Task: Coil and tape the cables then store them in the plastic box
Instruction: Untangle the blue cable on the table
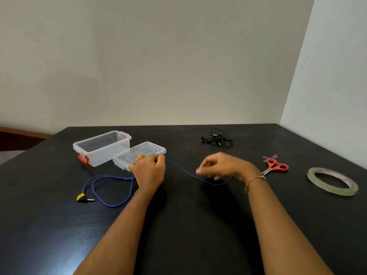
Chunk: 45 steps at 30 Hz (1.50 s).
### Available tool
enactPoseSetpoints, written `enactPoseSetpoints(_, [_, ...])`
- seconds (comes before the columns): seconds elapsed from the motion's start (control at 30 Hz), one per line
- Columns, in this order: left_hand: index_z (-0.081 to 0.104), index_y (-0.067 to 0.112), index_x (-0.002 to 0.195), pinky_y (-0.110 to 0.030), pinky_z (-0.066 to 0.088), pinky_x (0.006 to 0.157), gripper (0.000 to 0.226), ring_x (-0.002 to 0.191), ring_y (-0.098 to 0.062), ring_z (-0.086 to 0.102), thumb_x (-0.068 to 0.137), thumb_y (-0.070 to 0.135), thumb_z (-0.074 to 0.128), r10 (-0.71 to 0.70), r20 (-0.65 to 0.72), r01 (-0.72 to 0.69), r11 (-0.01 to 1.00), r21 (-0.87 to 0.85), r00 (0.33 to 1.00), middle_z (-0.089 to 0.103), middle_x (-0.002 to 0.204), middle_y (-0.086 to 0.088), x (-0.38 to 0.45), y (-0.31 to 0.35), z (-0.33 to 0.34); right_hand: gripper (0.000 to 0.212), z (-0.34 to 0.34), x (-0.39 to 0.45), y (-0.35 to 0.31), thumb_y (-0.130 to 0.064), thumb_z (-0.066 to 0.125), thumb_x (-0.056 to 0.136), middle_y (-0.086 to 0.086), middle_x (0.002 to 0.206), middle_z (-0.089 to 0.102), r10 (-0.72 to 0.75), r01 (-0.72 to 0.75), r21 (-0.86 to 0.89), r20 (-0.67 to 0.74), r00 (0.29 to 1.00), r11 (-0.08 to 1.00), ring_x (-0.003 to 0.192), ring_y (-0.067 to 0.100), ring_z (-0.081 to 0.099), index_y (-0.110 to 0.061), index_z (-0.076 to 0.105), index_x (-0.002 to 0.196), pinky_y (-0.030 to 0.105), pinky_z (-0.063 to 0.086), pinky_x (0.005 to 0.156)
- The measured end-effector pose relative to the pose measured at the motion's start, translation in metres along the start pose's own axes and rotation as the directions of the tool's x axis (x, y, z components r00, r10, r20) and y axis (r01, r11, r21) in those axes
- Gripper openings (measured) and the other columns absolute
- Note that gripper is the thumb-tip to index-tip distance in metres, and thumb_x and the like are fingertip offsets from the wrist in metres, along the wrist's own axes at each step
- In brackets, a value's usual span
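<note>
Your left hand is curled around the blue cable, gripping it near the front edge of the clear lid. From that hand the cable runs two ways. To the left it drops into a loose loop on the black table, ending in a yellow-collared plug that lies flat near the table's left side. To the right a doubled strand sags across to your right hand.

Your right hand is blurred; the fingers look bent over the strand, but you cannot tell whether they actually pinch it.

The plastic box stands open at the back left, red latch facing you, with its lid lying just beside it on the right.

A tangle of black earphones sits well behind your right hand. Red-handled scissors lie to the right of that hand, and a roll of clear tape lies flat further right.
</note>
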<state>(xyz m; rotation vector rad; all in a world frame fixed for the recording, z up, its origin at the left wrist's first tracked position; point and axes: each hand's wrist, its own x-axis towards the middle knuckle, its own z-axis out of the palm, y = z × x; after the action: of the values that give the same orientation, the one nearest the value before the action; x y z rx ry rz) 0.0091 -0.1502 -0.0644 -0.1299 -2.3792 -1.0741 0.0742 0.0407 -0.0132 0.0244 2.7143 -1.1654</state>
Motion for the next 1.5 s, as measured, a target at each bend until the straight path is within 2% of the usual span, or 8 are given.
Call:
enactPoseSetpoints(0.13, [0.066,0.011,0.069,-0.034,0.020,0.081,0.032,0.083,-0.016,0.041,0.090,0.016,0.042,-0.008,-0.015,0.008,1.000,0.006,1.000,0.057,0.069,-0.006,0.001,-0.002,0.001,0.012,0.003,0.005,-0.003,-0.018,0.066,0.084,-0.005,0.075,0.061,0.094,-0.047,-0.220,0.207,0.974,0.974,0.068,0.006,0.054,-0.013,0.065,0.095,0.017,0.041,0.061])
enactPoseSetpoints(0.27, [0.065,0.011,0.067,-0.034,0.020,0.079,0.032,0.083,-0.018,0.042,0.088,0.015,0.042,-0.017,-0.020,0.017,1.000,0.025,1.000,0.056,0.067,-0.006,0.001,-0.002,0.001,0.019,-0.020,-0.007,0.013,-0.013,0.061,0.086,0.000,0.066,0.057,0.146,-0.157,-0.155,-0.080,0.986,0.975,0.059,0.008,0.049,-0.002,0.068,0.099,0.016,0.038,0.053])
enactPoseSetpoints(0.4, [0.066,0.013,0.068,-0.033,0.019,0.078,0.032,0.082,-0.016,0.038,0.088,0.017,0.043,0.025,0.005,-0.025,0.997,0.077,1.000,0.053,0.066,-0.004,0.000,0.001,0.001,0.023,-0.038,-0.012,0.031,-0.024,0.052,0.093,0.006,0.102,0.062,0.146,-0.197,-0.119,-0.341,0.929,0.973,0.110,0.024,0.051,-0.013,0.070,0.102,0.032,0.039,0.091])
enactPoseSetpoints(0.73, [0.049,0.017,0.047,-0.031,0.019,0.079,0.041,0.076,-0.016,0.043,0.088,0.016,0.043,0.065,0.022,-0.066,0.997,0.033,0.998,0.053,0.057,-0.005,0.000,-0.001,0.001,0.024,-0.032,0.018,0.043,-0.003,0.045,0.092,0.022,0.104,0.063,0.031,-0.233,-0.093,-0.878,0.478,0.968,0.090,0.039,0.061,-0.001,0.067,0.103,0.036,0.048,0.079])
enactPoseSetpoints(0.93, [0.043,0.019,0.044,-0.033,0.023,0.082,0.043,0.076,-0.017,0.045,0.086,0.025,0.037,0.058,0.049,-0.057,0.998,-0.028,0.997,0.051,0.055,-0.004,0.001,-0.002,0.001,0.027,-0.018,0.031,0.056,-0.008,0.044,0.092,0.019,0.120,0.057,0.163,-0.390,-0.192,-0.683,0.712,0.900,0.114,0.037,0.048,-0.003,0.062,0.111,0.044,0.041,0.092])
enactPoseSetpoints(1.1, [0.057,0.007,0.055,-0.032,0.021,0.077,0.044,0.078,-0.019,0.047,0.072,0.029,0.022,0.081,0.109,-0.076,0.996,-0.046,0.991,0.061,0.064,-0.011,0.002,-0.002,0.001,0.036,-0.013,0.028,0.046,-0.013,0.045,0.091,0.015,0.134,0.038,0.206,-0.497,-0.257,-0.685,0.698,0.829,0.125,0.035,0.030,-0.016,0.052,0.127,0.048,0.032,0.100])
enactPoseSetpoints(1.33, [0.062,0.002,0.094,-0.035,0.040,0.081,0.031,0.090,-0.024,0.052,0.083,0.018,0.037,0.243,0.185,-0.198,0.953,-0.231,0.952,0.063,0.093,-0.013,0.001,0.006,0.003,0.026,0.037,0.032,-0.024,-0.011,0.051,0.091,0.012,0.115,0.063,-0.346,0.295,-0.184,-0.388,0.854,0.937,0.109,0.024,0.056,-0.009,0.065,0.113,0.031,0.042,0.096])
enactPoseSetpoints(1.5, [0.036,0.011,0.132,-0.010,0.046,0.068,0.051,0.078,-0.009,0.052,0.086,0.001,0.056,0.235,0.345,-0.076,0.906,-0.415,0.909,0.049,0.113,-0.005,-0.002,0.007,0.002,0.020,0.055,0.036,-0.019,-0.026,0.054,0.091,0.001,0.105,0.060,-0.310,0.225,-0.258,-0.368,0.877,0.940,0.100,0.019,0.055,-0.017,0.049,0.108,0.047,0.043,0.093])
